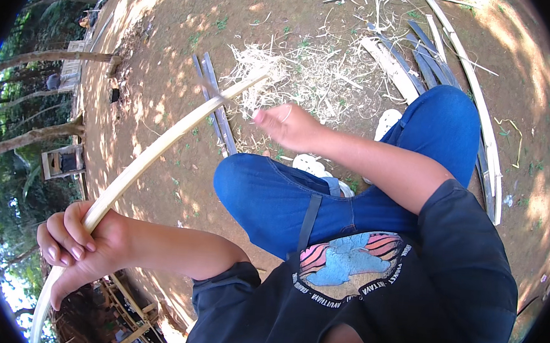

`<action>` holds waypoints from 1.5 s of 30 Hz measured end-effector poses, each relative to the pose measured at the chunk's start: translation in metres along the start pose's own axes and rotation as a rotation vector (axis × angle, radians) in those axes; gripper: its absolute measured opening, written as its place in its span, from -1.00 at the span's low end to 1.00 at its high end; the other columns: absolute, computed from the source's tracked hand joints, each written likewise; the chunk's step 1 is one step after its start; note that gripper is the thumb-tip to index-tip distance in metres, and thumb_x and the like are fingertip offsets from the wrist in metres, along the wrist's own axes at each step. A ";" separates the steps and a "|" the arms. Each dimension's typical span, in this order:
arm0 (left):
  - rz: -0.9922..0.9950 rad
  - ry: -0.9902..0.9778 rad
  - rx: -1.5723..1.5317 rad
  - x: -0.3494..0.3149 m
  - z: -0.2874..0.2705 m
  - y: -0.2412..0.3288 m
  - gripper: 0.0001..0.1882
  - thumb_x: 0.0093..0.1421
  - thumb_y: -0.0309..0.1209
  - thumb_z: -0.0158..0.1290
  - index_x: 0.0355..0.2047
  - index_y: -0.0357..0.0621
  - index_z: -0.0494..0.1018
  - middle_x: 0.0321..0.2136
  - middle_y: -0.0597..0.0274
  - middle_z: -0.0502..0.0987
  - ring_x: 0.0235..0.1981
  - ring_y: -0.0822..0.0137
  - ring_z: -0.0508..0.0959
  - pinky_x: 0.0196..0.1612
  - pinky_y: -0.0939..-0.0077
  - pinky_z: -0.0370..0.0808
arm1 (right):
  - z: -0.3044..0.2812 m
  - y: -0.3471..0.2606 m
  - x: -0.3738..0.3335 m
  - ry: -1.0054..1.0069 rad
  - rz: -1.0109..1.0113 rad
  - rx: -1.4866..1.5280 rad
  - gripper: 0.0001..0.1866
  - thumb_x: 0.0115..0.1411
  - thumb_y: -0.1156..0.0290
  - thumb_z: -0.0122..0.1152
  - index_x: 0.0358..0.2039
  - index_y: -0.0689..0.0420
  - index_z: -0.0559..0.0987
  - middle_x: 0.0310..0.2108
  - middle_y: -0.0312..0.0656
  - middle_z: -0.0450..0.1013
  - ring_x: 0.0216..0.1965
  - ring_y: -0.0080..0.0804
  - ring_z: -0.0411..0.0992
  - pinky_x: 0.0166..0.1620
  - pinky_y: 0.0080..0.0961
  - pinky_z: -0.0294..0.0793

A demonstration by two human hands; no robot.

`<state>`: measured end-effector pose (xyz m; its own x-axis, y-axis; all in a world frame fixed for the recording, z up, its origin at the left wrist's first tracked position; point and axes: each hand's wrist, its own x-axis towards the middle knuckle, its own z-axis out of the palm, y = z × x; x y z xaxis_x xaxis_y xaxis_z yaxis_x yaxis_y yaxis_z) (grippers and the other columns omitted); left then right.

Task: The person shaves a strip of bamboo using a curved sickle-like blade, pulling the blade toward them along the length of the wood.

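Observation:
A long, pale bamboo strip (155,150) slants from the lower left toward the upper middle, bowed by the lens. My left hand (85,238) is closed around its near part, fingers over the top and thumb beneath. My right hand (288,126) is beside the strip's far part, with its fingers curled and its thumb pointing left. A grey, motion-blurred knife blade (209,89) crosses the strip just left of that hand. The knife's handle does not show clearly. A thin, pale shaving (287,113) curls by the fingers of my right hand.
Ahead, a heap of pale shavings (257,65) lies on the brown dirt ground (162,55). Dark strips (213,103) lie beyond my bent knee (239,175). Several long bamboo pieces (470,77) lie at the right. Tree trunks (53,59) and a wooden frame (63,162) stand at the left.

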<state>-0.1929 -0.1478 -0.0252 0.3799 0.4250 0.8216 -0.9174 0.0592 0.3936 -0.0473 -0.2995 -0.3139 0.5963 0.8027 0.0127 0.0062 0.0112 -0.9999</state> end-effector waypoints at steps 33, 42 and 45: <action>-0.098 -0.059 0.152 -0.064 -0.008 -0.046 -0.55 0.14 -0.11 -0.06 -0.79 0.04 0.12 -0.76 0.39 0.17 -0.83 0.54 0.14 -0.75 0.68 0.14 | 0.012 -0.072 -0.032 -0.122 -0.315 0.194 -0.24 0.29 -0.37 -0.30 -0.69 0.09 0.31 -0.76 -0.39 0.17 -0.70 -0.62 0.18 -0.62 -0.59 0.17; -0.057 -0.093 0.158 -0.083 0.013 -0.067 -0.55 0.16 -0.14 -0.07 -0.78 -0.02 0.13 -0.76 0.36 0.23 -0.84 0.54 0.19 -0.77 0.68 0.16 | 0.023 -0.081 -0.046 -0.173 -0.341 0.091 -0.22 0.27 -0.32 -0.13 -0.64 0.23 0.46 -0.80 -0.18 0.22 -0.68 -0.50 0.23 -0.57 -0.40 0.23; -0.024 -0.116 0.161 -0.079 0.017 -0.058 -0.55 0.16 -0.14 -0.06 -0.79 0.00 0.14 -0.76 0.38 0.23 -0.84 0.55 0.19 -0.78 0.69 0.16 | 0.021 -0.062 -0.039 -0.074 -0.350 0.089 -0.20 0.27 -0.34 -0.18 -0.67 0.22 0.43 -0.81 -0.21 0.23 -0.68 -0.50 0.26 -0.58 -0.40 0.23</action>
<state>-0.1676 -0.2001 -0.1057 0.4211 0.3177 0.8495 -0.8806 -0.0811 0.4669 -0.0875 -0.3188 -0.2524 0.5105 0.7820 0.3577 0.1281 0.3421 -0.9309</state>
